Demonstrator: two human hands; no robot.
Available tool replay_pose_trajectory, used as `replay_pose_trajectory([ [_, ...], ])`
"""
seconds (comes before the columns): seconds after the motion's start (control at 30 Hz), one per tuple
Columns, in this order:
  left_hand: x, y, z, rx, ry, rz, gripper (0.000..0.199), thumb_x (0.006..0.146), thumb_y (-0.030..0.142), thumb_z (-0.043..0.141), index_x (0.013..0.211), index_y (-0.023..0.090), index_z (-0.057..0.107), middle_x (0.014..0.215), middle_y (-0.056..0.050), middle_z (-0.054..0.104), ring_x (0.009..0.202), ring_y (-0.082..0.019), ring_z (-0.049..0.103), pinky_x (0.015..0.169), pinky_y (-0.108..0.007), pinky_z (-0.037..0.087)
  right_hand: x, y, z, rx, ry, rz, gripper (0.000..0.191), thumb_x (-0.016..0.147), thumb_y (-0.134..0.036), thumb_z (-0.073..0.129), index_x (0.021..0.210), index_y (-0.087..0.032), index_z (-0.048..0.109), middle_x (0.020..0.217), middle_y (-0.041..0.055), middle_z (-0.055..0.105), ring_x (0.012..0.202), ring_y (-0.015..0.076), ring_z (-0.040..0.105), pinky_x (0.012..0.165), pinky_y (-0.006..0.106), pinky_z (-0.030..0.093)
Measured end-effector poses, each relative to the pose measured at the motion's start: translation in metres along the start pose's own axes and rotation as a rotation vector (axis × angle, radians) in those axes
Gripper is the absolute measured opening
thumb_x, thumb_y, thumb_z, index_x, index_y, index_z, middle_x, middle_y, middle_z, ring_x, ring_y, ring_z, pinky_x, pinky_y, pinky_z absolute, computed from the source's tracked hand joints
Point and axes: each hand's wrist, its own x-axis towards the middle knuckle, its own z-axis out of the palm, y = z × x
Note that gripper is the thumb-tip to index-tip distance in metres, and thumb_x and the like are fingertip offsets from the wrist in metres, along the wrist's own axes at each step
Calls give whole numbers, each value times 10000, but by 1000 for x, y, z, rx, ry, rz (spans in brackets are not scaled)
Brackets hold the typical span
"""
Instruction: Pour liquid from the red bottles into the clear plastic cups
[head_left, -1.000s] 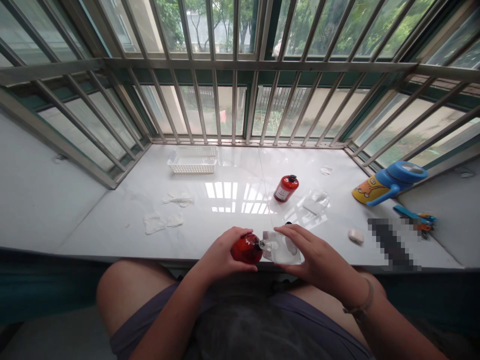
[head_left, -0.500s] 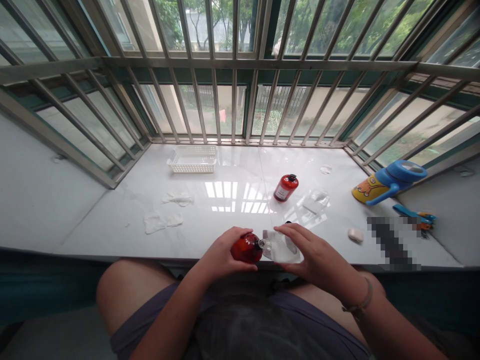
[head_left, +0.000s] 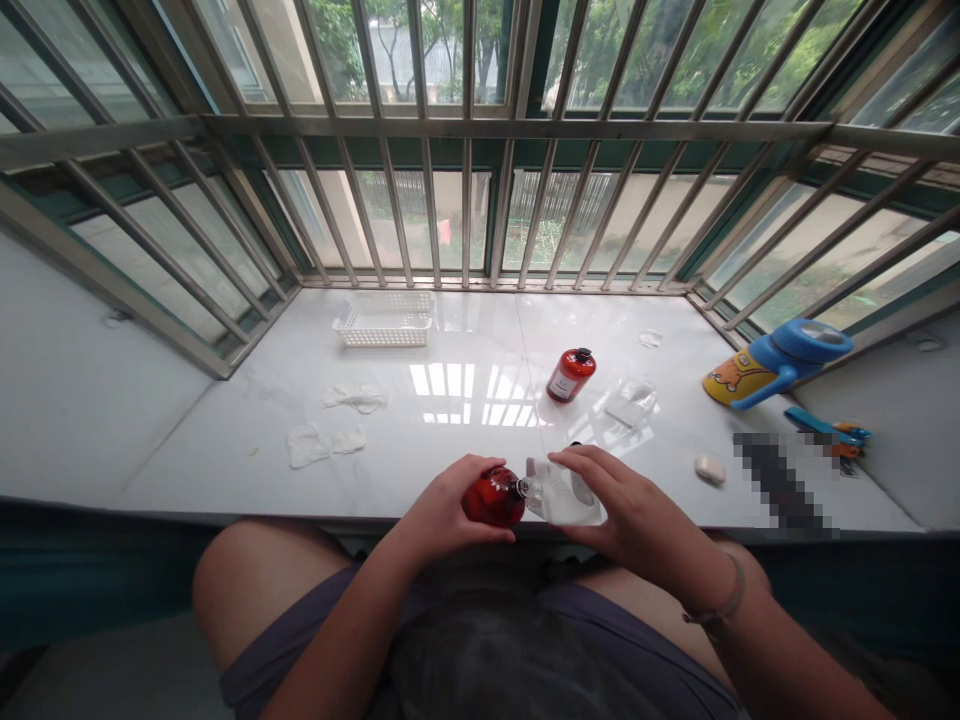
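Note:
My left hand (head_left: 450, 505) is wrapped round a red see-through bottle (head_left: 493, 496), which lies tilted with its dark neck toward the right. In my right hand (head_left: 622, 495) is a clear bottle (head_left: 562, 492), tipped on its side with its neck pointing left. The two necks meet mouth to mouth, close above the front edge of the sill. A small dark piece (head_left: 576, 446) shows just behind the clear bottle; I cannot make out what it is. Farther back stands another red bottle (head_left: 571, 377) with a black cap and a white label.
On the white sill (head_left: 465, 440) are a white plastic basket (head_left: 386, 325), crumpled tissues (head_left: 309, 446), a clear plastic wrapper (head_left: 631, 403) and a pale eraser-like block (head_left: 710, 470). A blue and yellow flask (head_left: 780, 365) lies at the right. Metal bars (head_left: 510, 130) close off the window.
Both hands and the two bottles stay in nearly the same place. The whole view shifts very slightly.

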Motion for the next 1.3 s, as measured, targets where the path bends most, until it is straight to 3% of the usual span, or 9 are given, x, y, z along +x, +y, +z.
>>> replay_pose_trajectory([
  [1.3, 0, -10, 4, -3, -11, -19, 932, 668, 448, 1037, 1480, 315, 598, 1420, -79, 663, 1298, -320, 657, 1161, -471, 523, -2, 3, 6, -114, -12, -40, 818, 810, -63, 760, 1544, -261, 457, 1441, 138, 602, 1295, 317, 641, 1079, 464, 612],
])
